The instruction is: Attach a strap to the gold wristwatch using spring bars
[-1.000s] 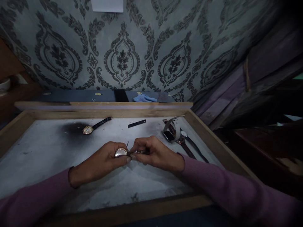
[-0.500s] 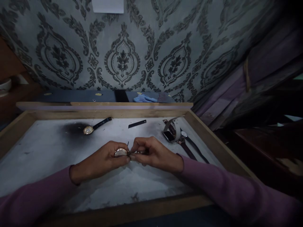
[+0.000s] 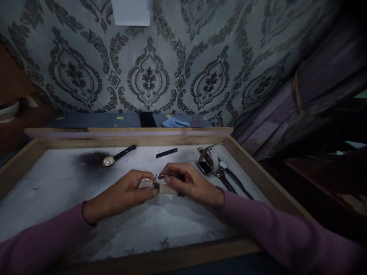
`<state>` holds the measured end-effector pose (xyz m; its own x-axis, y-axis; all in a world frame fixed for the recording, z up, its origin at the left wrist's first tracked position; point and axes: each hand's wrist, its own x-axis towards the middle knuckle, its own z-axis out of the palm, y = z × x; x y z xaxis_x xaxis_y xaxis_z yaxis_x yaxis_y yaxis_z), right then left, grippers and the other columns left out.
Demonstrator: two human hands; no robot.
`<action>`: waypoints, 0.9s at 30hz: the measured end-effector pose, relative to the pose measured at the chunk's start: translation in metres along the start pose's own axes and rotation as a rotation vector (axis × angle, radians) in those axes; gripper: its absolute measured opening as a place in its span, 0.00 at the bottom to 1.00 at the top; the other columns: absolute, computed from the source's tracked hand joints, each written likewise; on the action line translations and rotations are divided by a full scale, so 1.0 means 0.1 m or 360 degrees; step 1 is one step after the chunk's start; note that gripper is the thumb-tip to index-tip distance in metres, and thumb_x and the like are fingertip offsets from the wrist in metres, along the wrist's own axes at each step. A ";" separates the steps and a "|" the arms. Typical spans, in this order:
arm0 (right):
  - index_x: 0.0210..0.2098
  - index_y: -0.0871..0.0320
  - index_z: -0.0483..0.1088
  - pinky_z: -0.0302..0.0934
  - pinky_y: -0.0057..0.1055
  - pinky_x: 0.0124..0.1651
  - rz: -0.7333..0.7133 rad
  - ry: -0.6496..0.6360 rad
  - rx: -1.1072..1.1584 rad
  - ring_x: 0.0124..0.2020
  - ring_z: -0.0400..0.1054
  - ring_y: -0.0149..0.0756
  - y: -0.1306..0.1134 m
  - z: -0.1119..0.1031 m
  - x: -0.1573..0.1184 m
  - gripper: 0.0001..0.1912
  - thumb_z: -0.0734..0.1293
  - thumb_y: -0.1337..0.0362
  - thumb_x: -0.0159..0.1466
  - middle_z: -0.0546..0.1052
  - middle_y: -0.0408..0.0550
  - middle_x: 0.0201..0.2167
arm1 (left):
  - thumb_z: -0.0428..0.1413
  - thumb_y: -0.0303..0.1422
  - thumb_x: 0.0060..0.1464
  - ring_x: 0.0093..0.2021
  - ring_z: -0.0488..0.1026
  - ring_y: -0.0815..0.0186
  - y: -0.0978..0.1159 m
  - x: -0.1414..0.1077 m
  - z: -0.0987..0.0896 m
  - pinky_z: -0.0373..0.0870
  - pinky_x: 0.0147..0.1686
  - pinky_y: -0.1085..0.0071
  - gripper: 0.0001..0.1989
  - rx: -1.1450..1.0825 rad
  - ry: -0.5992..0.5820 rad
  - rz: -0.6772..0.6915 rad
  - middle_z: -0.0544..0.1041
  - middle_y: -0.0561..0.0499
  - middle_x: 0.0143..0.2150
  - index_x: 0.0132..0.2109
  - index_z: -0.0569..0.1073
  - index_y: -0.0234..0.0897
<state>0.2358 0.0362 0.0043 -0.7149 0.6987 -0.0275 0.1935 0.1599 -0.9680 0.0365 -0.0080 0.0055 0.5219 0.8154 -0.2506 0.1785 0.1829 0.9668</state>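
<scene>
A round gold-rimmed wristwatch (image 3: 146, 184) lies in my left hand (image 3: 127, 191), with thumb and fingers closed around its case. Its strap (image 3: 168, 189) reaches out to the right, a pale side showing, and passes under my right hand (image 3: 187, 182). The thumb and forefinger of that hand are pinched together just above the strap. A thin, shiny sliver shows at their tips, too small to name. A short dark upright pin-like piece stands out behind the watch case.
Both hands are over a white wood-framed tray (image 3: 111, 236). Toward the back lie a black-strapped gold watch (image 3: 108, 160) and a flat black strip (image 3: 166, 153). On the right are a smartwatch (image 3: 205, 167) and several other watches. A blue cloth (image 3: 175, 122) rests beyond the rim.
My right hand has lifted slightly off the watch's strap, so the pale strap now shows beneath it. My left hand still holds the watch. The view has tilted up a little.
</scene>
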 end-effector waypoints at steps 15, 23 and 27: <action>0.27 0.63 0.69 0.47 0.24 0.25 0.0273 -0.0060 0.0250 0.21 0.54 0.23 -0.01 -0.01 0.04 0.19 0.73 0.52 0.51 0.64 0.37 0.19 | 0.60 0.39 0.49 0.18 0.47 0.75 -0.01 0.02 -0.02 0.43 0.19 0.76 0.13 -0.0207 0.0135 -0.0031 0.55 0.63 0.17 0.32 0.68 0.35; 0.26 0.63 0.69 0.41 0.25 0.22 0.0247 -0.0030 0.0310 0.18 0.49 0.22 -0.05 -0.03 0.03 0.16 0.73 0.56 0.52 0.60 0.34 0.15 | 0.51 0.46 0.58 0.21 0.51 0.75 -0.06 0.03 -0.03 0.46 0.20 0.75 0.19 -0.0201 0.0117 0.0036 0.59 0.58 0.23 0.31 0.69 0.32; 0.26 0.62 0.69 0.41 0.25 0.21 0.0190 -0.0031 0.0307 0.18 0.50 0.22 -0.06 -0.04 0.02 0.15 0.72 0.56 0.54 0.61 0.34 0.16 | 0.47 0.47 0.60 0.20 0.52 0.74 -0.04 0.03 -0.03 0.46 0.20 0.74 0.22 -0.0107 0.0157 0.0052 0.60 0.57 0.22 0.31 0.70 0.32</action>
<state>0.2356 0.0395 0.0108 -0.7077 0.6909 -0.1479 0.1469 -0.0608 -0.9873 0.0347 -0.0045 0.0013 0.4412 0.8710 -0.2161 0.1044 0.1893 0.9763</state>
